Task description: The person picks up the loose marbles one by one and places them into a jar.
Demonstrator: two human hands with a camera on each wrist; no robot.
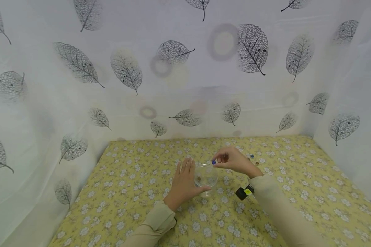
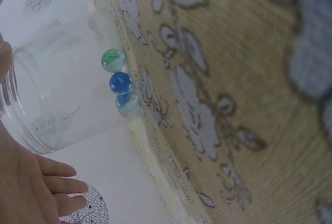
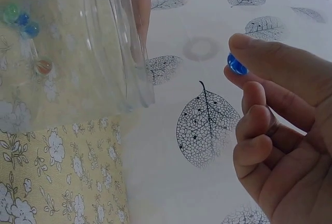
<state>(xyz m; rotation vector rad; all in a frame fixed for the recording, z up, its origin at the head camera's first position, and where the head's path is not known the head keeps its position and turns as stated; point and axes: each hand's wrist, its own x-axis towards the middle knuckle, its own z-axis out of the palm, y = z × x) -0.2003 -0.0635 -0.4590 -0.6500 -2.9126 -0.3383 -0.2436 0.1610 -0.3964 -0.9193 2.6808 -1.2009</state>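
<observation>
A clear jar with a ribbed neck stands upright on the tablecloth, its mouth uncovered. Inside lie a green marble, a blue marble, a clear-and-blue marble and a reddish one. My left hand is at the jar's left side with straight fingers, the thumb along the near rim; firm contact is hard to tell. Between thumb and index finger, my right hand pinches another blue marble just beyond the rim's right side. Its other fingers are curled.
Several loose marbles, among them a dark blue one and a brown one, lie beyond my right forearm. A black device with a yellow tag is by my right wrist. A leaf-print curtain encloses the yellow floral tablecloth.
</observation>
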